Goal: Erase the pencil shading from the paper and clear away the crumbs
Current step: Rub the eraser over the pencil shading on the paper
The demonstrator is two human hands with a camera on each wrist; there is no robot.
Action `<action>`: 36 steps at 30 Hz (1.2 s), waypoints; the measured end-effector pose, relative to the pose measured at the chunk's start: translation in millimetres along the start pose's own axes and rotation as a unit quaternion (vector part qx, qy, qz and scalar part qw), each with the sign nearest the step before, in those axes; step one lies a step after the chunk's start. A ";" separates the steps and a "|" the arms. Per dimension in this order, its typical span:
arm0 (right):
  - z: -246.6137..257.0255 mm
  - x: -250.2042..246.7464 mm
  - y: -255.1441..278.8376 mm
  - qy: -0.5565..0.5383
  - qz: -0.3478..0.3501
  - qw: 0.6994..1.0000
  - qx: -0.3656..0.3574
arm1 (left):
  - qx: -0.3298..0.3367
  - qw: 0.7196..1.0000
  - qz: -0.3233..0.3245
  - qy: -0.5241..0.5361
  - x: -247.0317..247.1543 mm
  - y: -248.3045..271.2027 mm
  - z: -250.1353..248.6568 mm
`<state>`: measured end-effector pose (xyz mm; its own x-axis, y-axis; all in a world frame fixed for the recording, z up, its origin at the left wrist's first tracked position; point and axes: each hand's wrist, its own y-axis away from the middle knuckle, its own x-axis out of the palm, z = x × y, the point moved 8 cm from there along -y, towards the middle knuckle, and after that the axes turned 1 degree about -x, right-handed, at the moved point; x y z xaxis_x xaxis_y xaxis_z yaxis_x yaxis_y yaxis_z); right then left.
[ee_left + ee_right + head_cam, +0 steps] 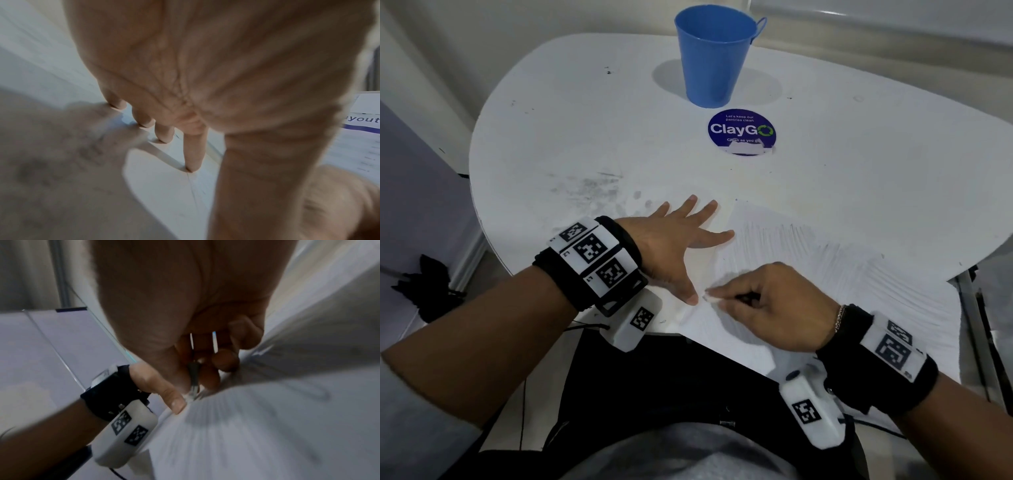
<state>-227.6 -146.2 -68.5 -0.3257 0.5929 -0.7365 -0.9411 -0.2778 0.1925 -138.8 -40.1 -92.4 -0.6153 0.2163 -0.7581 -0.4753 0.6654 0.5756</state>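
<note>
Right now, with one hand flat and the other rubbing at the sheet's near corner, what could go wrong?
1. The left hand pins only the edge of the white pencil-shaded paper, which overhangs the white round table; it may crease.
2. The right hand pinches a small eraser near the left thumb, so they may bump.
3. Most grey shading remains.

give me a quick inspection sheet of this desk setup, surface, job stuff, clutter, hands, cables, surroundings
surface: white table, grey smudges left of the left hand.
job's things: paper lies at the near right edge, pencil shading still on it; a small white eraser sits at its left edge.
clutter: blue bucket upright at the far side; round sticker in front of it.
hands: left hand flat, fingers spread, on table and paper edge; right hand pinches the eraser.
cables: thin black cable under the left wrist.
surroundings: pale wall behind; dark object on the floor at left.
</note>
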 end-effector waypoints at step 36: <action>-20.7 -25.6 -17.9 0.014 -0.125 0.990 0.065 | 0.002 1.000 -0.003 0.000 -1.0 2.8 -3.0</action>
<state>-200.5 -172.1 -66.5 -0.0805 0.6089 -0.7892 -0.9963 -0.0245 0.0827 -141.3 -40.6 -89.1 -0.6122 0.2129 -0.7615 -0.4765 0.6692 0.5702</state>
